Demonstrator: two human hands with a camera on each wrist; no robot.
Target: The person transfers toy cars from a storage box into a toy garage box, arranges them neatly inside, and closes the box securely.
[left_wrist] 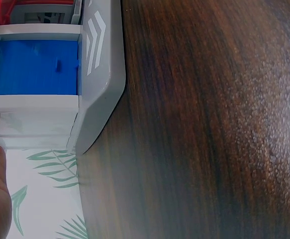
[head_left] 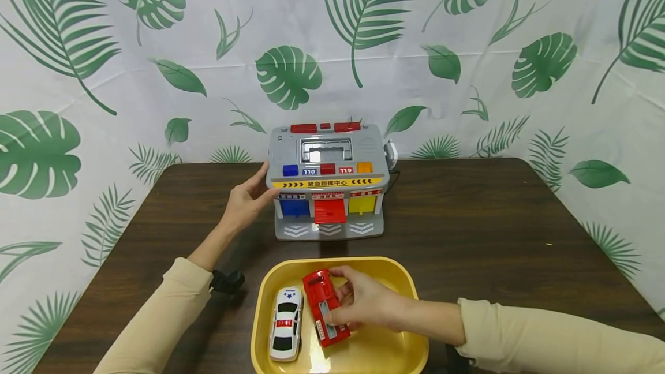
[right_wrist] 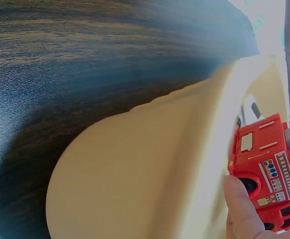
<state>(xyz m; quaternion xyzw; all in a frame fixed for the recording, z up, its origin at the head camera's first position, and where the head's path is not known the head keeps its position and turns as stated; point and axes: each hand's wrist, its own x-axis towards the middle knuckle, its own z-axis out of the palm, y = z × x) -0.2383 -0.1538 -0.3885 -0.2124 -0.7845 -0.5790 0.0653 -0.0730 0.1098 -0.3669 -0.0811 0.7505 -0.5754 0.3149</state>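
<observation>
My right hand (head_left: 371,302) grips a red toy fire truck (head_left: 321,287) over the yellow tray (head_left: 389,261), thumb on one side and fingers on the other. In the right wrist view, the fire truck (right_wrist: 266,169) shows its windows, stickers and a dark wheel beside my fingertips. Left of it, a white toy police car (head_left: 285,325) lies in the tray. My left hand (head_left: 246,201) touches the left end of a grey toy garage (head_left: 327,235), thumb near the front corner and fingers extended along the side. The garage's red middle door (head_left: 329,211) is swung outward.
On the garage's front are a blue door (head_left: 294,206) and a yellow door (head_left: 362,204), both closed. A white piece (head_left: 391,153) sticks out from its right side. The dark wooden table (head_left: 483,218) meets a leaf-patterned cloth (head_left: 363,91) behind.
</observation>
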